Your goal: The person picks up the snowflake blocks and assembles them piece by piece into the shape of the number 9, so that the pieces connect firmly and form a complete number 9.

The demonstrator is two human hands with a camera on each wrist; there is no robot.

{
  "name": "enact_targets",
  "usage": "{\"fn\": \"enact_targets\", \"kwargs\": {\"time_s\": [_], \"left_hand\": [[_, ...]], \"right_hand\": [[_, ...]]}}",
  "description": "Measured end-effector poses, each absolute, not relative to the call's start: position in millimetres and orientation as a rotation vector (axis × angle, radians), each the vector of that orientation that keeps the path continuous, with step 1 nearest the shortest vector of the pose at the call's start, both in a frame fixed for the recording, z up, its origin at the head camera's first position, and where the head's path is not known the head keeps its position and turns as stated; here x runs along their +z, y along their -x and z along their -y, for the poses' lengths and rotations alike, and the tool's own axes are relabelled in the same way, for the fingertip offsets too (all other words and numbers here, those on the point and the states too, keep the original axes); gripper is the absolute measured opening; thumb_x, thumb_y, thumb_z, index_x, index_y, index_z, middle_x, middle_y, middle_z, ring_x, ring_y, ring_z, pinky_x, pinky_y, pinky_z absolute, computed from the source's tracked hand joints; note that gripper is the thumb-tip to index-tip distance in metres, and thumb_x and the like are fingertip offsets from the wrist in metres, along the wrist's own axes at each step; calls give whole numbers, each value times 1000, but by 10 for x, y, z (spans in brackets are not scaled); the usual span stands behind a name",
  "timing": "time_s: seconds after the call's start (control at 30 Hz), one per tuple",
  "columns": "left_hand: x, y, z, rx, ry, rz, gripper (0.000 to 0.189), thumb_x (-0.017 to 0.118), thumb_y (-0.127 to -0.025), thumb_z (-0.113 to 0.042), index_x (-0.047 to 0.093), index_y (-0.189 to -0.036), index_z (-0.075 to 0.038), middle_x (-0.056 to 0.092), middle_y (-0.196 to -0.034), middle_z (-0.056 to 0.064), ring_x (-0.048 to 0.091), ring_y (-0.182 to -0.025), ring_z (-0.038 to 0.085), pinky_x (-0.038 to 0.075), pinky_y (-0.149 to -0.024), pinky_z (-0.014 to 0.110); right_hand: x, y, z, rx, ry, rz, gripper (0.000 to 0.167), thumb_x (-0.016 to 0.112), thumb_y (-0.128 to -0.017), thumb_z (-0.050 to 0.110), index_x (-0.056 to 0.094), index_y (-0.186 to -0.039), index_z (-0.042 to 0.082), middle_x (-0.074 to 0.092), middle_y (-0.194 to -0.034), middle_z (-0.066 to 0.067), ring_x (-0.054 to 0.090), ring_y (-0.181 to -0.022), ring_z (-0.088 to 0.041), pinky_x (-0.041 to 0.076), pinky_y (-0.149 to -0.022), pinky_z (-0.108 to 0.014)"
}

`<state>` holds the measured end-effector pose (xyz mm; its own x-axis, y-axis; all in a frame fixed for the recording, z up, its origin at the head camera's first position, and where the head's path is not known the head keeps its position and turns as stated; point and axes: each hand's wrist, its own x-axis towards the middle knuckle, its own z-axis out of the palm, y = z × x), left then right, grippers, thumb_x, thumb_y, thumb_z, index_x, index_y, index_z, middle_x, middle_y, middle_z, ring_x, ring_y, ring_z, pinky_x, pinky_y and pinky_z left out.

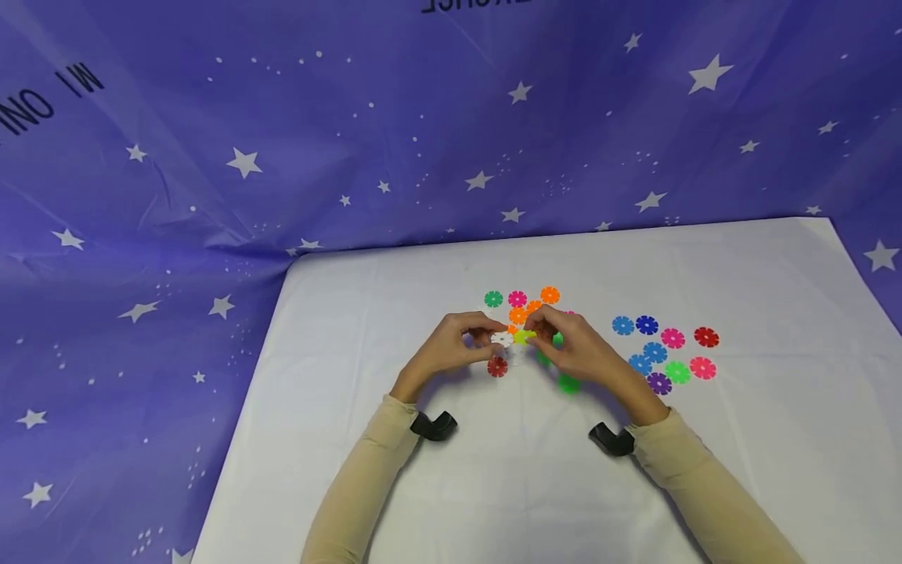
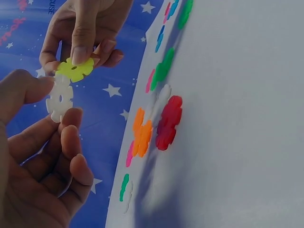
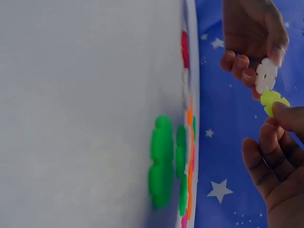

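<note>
Between thumb and fingers, my left hand (image 1: 454, 342) pinches a white notched plastic disc (image 2: 60, 99). My right hand (image 1: 572, 342) pinches a yellow-green disc (image 2: 76, 70) of the same flower-like shape. The two discs meet edge to edge above the table, at an angle to each other in the left wrist view; how deep their slots engage I cannot tell. Beneath the hands lie loose discs, among them a red one (image 1: 497, 366), an orange one (image 1: 518, 315) and a green one (image 3: 162, 161). My right hand partly covers some of the green discs.
A second group of discs, with a purple one (image 1: 659, 383) and a dark blue one (image 1: 647, 324), lies to the right on the white-covered table (image 1: 507, 501). Behind the table hangs a purple star-patterned cloth (image 1: 423, 117). Black curved pieces (image 1: 434, 426) sit by both wrists.
</note>
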<state>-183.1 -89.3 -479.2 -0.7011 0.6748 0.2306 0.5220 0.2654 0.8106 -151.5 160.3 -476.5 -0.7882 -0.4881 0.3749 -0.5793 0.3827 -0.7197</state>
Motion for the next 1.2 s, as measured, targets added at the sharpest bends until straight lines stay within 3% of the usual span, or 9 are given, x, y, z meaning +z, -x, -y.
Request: {"fn": "enact_targets", "kwargs": {"time_s": [0.47, 0.73, 0.93, 1.2], "left_hand": [[-4790, 1820, 876, 1451, -1128, -2335, 29, 76, -84, -7, 71, -112, 1, 69, -89, 9, 60, -75, 12, 55, -75, 31], [-4756, 1787, 860, 1421, -1129, -2325, 28, 74, -86, -9, 71, -113, 0, 68, -88, 7, 58, -76, 10, 53, -75, 24], [-4801, 1760, 804, 1483, -1113, -2305, 26, 68, -90, -6, 69, -115, 1, 65, -85, 8, 54, -74, 10, 51, -72, 22], [-4806, 1745, 739, 1500, -1054, -2326, 24, 69, -91, -12, 70, -114, -3, 67, -88, 7, 55, -74, 11, 50, -73, 22]], "right_hand": [[-4774, 1519, -1553, 1346, -930, 2472, 27, 75, -81, -5, 65, -103, 5, 68, -90, -2, 57, -73, -8, 53, -69, -25], [-4806, 1526, -1556, 1376, -963, 2497, 12, 72, -86, 1, 66, -95, 5, 71, -82, -7, 66, -70, -12, 57, -70, -28], [-4840, 1512, -1524, 1512, -927, 2437, 12, 69, -87, -4, 63, -94, 3, 70, -72, -9, 68, -61, -20, 58, -68, -26], [-4841, 1506, -1568, 1567, -850, 2442, 13, 69, -87, -4, 64, -97, 2, 71, -76, -9, 70, -62, -17, 58, -69, -24]]}}
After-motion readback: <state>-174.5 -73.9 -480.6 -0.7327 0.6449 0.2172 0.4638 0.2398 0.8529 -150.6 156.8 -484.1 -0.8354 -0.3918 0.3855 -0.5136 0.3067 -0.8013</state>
